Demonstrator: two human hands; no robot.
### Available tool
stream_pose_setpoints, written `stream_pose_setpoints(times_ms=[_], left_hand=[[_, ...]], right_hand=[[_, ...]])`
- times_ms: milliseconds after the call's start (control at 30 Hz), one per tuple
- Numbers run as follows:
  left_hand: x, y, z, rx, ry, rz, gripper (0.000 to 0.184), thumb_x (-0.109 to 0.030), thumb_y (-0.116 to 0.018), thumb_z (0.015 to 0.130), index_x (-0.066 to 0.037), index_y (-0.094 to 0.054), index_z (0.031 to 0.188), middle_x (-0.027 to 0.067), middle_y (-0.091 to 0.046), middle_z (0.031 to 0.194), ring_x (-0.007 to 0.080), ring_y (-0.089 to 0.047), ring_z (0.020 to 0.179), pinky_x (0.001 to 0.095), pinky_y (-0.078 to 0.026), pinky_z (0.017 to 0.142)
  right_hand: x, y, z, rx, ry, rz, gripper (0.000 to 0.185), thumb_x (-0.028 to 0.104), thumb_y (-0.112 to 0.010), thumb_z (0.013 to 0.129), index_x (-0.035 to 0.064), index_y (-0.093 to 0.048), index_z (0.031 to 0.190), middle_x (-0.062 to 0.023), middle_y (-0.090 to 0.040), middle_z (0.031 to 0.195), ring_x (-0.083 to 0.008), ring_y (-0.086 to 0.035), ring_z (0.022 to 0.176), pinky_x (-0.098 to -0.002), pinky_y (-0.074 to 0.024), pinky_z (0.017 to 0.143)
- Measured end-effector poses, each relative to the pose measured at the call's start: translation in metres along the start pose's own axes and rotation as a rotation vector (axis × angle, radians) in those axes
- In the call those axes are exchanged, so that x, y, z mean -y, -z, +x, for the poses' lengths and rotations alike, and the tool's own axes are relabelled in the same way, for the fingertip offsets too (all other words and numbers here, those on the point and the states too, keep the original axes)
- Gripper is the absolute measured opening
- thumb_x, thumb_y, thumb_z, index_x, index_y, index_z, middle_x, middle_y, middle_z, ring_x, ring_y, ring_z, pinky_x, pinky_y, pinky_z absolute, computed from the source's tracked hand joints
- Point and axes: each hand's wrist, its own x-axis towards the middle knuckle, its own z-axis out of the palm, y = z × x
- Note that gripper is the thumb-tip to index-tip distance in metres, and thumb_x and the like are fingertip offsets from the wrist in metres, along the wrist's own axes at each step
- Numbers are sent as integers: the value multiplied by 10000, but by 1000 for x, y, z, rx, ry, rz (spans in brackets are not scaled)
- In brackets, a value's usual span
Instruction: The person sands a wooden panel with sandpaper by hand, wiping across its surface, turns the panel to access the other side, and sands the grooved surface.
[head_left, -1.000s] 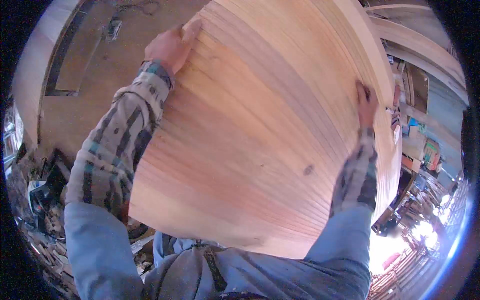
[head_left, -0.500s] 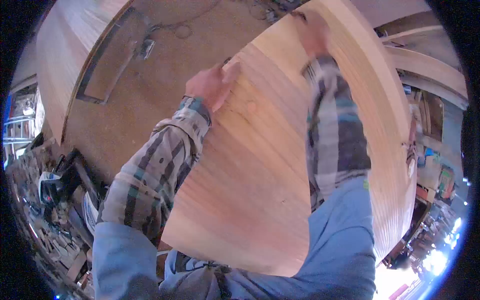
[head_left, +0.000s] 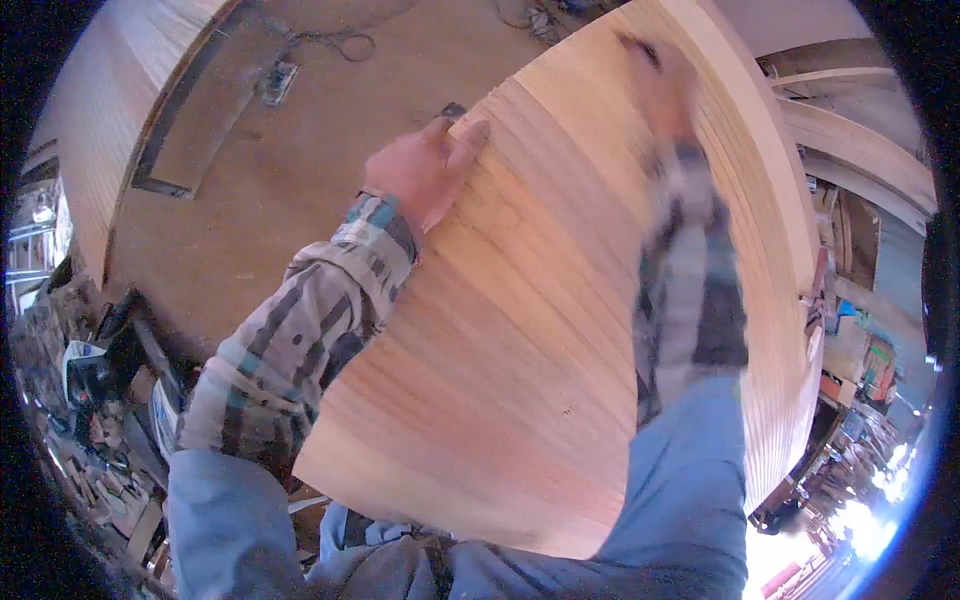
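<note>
"Where's the wooden panel (head_left: 510,340)?"
"Beneath both forearms (head_left: 318,290), near edge by the person's waist (head_left: 445,570)."
"The left hand (head_left: 418,172)?"
"Stretched forward, grasping the panel's left edge."
"The right hand (head_left: 665,92)?"
"Fingers bent over the far end; blurred, so I can't tell whether it grips anything."

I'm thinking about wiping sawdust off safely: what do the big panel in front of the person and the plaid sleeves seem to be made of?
Panel: wood, probably bare or unvarnished; grain streaks run across it, with little gloss.
Plaid sleeves: woven cloth, matte, falling in soft creases; perhaps cotton or flannel, but the fibre can't be told.
</note>
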Motion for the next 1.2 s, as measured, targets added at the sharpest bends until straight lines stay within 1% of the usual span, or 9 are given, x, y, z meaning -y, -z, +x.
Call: stream_pose_setpoints(times_ms=[133, 433, 533, 733, 800, 933, 1100, 1167, 1200], left_hand=[[-5, 9, -2, 117, 15, 59, 712, -639, -335, 940, -81, -551, 1326, 218, -658, 1148, 353, -615, 1105, 438, -466, 955], [-9, -2, -4, 16, 58, 73, 767, -667, -329, 925, -64, -524, 1357, 217, -644, 1190, 359, -595, 1144, 444, -440, 996], [-9, -2, -5, 19, 53, 76, 760, -665, -336, 926, -61, -538, 1340, 224, -651, 1164, 370, -607, 1117, 452, -452, 977], [-3, -5, -1, -28, 20, 93, 752, -673, -343, 924, -57, -587, 1278, 226, -676, 1086, 396, -629, 1054, 468, -476, 932], [-7, 2, 1, -30, 10, 78, 749, -673, -342, 925, -57, -595, 1267, 228, -677, 1079, 400, -628, 1054, 468, -477, 931], [-11, 5, -6, 23, 34, 72, 723, -653, -349, 929, -60, -599, 1257, 233, -670, 1101, 398, -616, 1083, 466, -467, 949], [0, 4, -12, -38, -70, -4, 680, -599, -358, 959, -52, -530, 1326, 220, -630, 1197, 387, -586, 1133, 488, -447, 968], [15, -17, -11, -616, -489, 50, 591, -481, -428, 975, -59, -454, 1388, 192, -549, 1306, 381, -519, 1192, 493, -404, 1016], [17, -30, -15, -740, -617, -32, 579, -457, -445, 973, -62, -442, 1397, 192, -553, 1300, 374, -527, 1185, 482, -412, 1009]], right_hand=[[3, -37, 40, -14, 127, -162, 301, 283, -634, 880, 55, -708, 1062, -155, -703, 991, -306, -667, 919, -387, -498, 851], [-125, 284, -250, 80, -545, -220, 225, 182, -594, 918, 41, -713, 1047, -112, -658, 955, -232, -600, 875, -349, -472, 817], [-116, 235, -211, 48, -535, -168, 216, 141, -615, 912, 18, -704, 1066, -115, -700, 1039, -182, -629, 966, -303, -473, 862], [-40, -5, 14, -75, 271, -100, 308, 301, -585, 891, 77, -718, 1057, -156, -690, 1039, -315, -633, 1000, -394, -468, 918], [-31, -68, 60, -109, 160, -124, 324, 247, -598, 863, 89, -686, 1132, -159, -683, 1025, -370, -613, 999, -453, -466, 916], [-30, 47, -20, 55, -116, -60, 316, 319, -587, 891, 80, -720, 1049, -149, -701, 1019, -301, -648, 976, -397, -486, 887], [-73, 317, -325, -105, -565, -199, 145, 165, -658, 905, 21, -645, 894, -93, -621, 847, -216, -580, 803, -367, -473, 753], [-62, 411, -493, -444, -757, 330, 62, 72, -619, 937, 19, -626, 906, -32, -617, 904, -143, -555, 823, -310, -490, 798], [55, 441, -500, -298, -805, -62, 34, 57, -611, 932, 27, -610, 917, -37, -606, 945, -155, -554, 849, -318, -487, 832]])
